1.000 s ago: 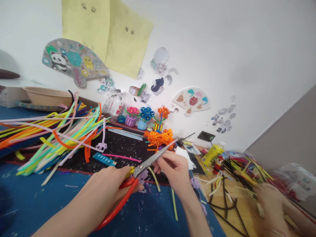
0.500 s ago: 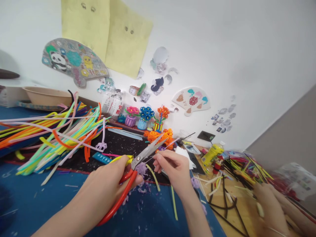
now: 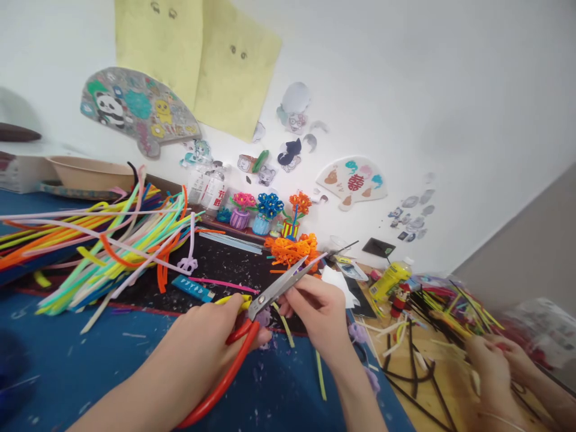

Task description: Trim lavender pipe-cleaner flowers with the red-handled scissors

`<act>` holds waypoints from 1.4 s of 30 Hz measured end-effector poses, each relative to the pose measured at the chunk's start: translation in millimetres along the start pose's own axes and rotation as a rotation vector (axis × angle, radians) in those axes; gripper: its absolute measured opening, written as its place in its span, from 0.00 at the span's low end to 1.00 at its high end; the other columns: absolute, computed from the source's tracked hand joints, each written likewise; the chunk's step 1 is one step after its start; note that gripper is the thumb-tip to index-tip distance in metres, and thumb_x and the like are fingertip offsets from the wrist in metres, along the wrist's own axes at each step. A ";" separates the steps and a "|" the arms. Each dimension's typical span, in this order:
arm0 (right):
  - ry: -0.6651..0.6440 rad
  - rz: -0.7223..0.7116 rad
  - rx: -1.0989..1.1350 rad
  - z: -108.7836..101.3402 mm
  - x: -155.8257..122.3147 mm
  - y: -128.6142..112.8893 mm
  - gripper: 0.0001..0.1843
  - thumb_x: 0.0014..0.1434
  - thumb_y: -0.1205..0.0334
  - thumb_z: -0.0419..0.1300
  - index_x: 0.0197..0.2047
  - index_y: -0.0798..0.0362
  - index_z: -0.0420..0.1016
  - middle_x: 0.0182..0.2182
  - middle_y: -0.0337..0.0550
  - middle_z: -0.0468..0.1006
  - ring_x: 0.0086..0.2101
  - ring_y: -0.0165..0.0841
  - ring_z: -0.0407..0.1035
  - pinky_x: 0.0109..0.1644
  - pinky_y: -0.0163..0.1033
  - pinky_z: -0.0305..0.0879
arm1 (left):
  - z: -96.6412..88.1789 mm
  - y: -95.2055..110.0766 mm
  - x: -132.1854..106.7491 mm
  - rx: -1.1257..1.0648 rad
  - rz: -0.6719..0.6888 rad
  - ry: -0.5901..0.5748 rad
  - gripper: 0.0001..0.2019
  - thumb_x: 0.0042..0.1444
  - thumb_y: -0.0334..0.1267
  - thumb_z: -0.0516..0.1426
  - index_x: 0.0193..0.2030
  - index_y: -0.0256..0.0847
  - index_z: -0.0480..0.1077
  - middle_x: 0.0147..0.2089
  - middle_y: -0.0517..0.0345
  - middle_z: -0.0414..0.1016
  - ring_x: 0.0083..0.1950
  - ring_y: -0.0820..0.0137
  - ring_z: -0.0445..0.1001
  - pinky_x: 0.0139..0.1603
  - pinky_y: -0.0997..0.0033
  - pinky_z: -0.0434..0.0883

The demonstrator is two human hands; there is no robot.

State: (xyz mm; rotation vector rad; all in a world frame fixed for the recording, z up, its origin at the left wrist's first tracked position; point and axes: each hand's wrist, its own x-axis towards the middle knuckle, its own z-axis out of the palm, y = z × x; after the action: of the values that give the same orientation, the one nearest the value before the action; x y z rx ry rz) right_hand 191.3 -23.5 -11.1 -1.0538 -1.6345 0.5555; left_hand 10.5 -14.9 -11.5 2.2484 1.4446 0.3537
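My left hand is wrapped round a pair of scissors with long red handles. Their blades point up and right and look nearly closed. A yellow chenille stem shows at my left thumb. My right hand has its fingers pinched together behind the blades; what they grip is too small or hidden to make out. Lavender fuzzy pieces lie partly hidden between my hands. A pale green stem lies just below my right fingers. Past the blade tips is an orange chenille bundle.
A large heap of coloured chenille stems fills the left. Potted chenille flowers and bottles stand along the wall. At right, another person's hands work above a wooden tabletop with dark stems and a yellow bottle.
The scissors and my left hand have moved slightly right, and the blades have come closer together, nearer my right fingers. The other person's hands have come together. The view has shifted a little.
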 end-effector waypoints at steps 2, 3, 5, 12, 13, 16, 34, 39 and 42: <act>-0.012 -0.003 -0.009 -0.2 0.4 -1.5 0.12 0.59 0.67 0.56 0.24 0.55 0.73 0.19 0.37 0.71 0.21 0.27 0.67 0.25 0.30 0.64 | -0.4 -0.2 0.0 0.013 0.004 -0.002 0.10 0.56 0.47 0.48 0.29 0.45 0.57 0.27 0.58 0.73 0.32 0.58 0.75 0.28 0.70 0.55; -0.018 -0.003 -0.013 -0.4 0.6 -2.5 0.12 0.59 0.68 0.56 0.24 0.55 0.73 0.19 0.37 0.71 0.21 0.27 0.67 0.25 0.30 0.64 | -0.5 -0.4 0.0 0.017 0.007 -0.003 0.11 0.56 0.48 0.48 0.29 0.45 0.57 0.27 0.58 0.73 0.33 0.58 0.75 0.28 0.70 0.55; -0.025 -0.004 -0.020 -0.7 0.9 -4.4 0.12 0.59 0.68 0.56 0.25 0.55 0.74 0.20 0.37 0.71 0.21 0.27 0.67 0.25 0.30 0.64 | -0.7 -0.9 0.0 0.022 0.014 -0.003 0.12 0.56 0.49 0.48 0.29 0.45 0.58 0.28 0.58 0.74 0.33 0.58 0.75 0.28 0.70 0.55; -0.031 -0.035 -0.089 -0.9 -0.7 -8.1 0.13 0.59 0.67 0.56 0.24 0.54 0.73 0.20 0.38 0.71 0.22 0.28 0.67 0.27 0.32 0.62 | -2.6 0.5 -0.7 0.045 0.027 0.002 0.12 0.57 0.49 0.49 0.30 0.45 0.60 0.29 0.57 0.75 0.32 0.60 0.75 0.27 0.70 0.57; -0.033 -0.033 -0.091 -1.0 -1.0 -8.2 0.13 0.60 0.67 0.56 0.24 0.54 0.73 0.20 0.38 0.71 0.22 0.28 0.67 0.27 0.32 0.62 | -3.1 0.7 -0.9 0.049 0.030 0.001 0.12 0.57 0.49 0.48 0.30 0.45 0.60 0.28 0.57 0.75 0.32 0.60 0.75 0.27 0.70 0.57; -0.033 -0.032 -0.100 -1.2 -1.1 -8.2 0.13 0.60 0.66 0.55 0.24 0.54 0.73 0.20 0.38 0.71 0.22 0.29 0.66 0.27 0.32 0.62 | -3.9 0.5 -1.5 0.071 0.033 0.004 0.12 0.57 0.49 0.48 0.30 0.45 0.62 0.27 0.57 0.74 0.31 0.60 0.75 0.27 0.70 0.57; 0.024 -0.018 -0.083 -3.4 0.3 -1.4 0.10 0.59 0.62 0.58 0.29 0.54 0.78 0.23 0.40 0.74 0.22 0.29 0.68 0.26 0.34 0.64 | -11.6 -11.0 -1.0 0.095 -0.053 0.102 0.15 0.56 0.54 0.47 0.34 0.45 0.63 0.33 0.54 0.77 0.35 0.56 0.77 0.29 0.68 0.61; 0.093 -0.013 -0.045 -1.3 0.2 2.2 0.09 0.58 0.61 0.59 0.30 0.53 0.79 0.23 0.41 0.75 0.21 0.30 0.68 0.26 0.35 0.65 | -17.1 -13.0 -0.3 0.182 -0.090 0.140 0.14 0.59 0.51 0.45 0.31 0.44 0.60 0.30 0.52 0.77 0.33 0.57 0.77 0.29 0.68 0.60; 0.106 -0.022 -0.076 0.9 -0.7 2.5 0.10 0.58 0.61 0.59 0.29 0.53 0.78 0.23 0.41 0.75 0.21 0.30 0.68 0.26 0.35 0.64 | -14.5 -7.0 -1.5 0.197 -0.030 0.136 0.14 0.59 0.52 0.46 0.33 0.44 0.61 0.29 0.52 0.77 0.34 0.55 0.77 0.29 0.67 0.60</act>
State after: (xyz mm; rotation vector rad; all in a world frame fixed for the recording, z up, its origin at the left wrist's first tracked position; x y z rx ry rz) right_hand 191.4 -22.8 -13.7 -1.1014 -1.5825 0.4192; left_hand -2.1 -10.5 -2.4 2.3938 1.6452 0.3753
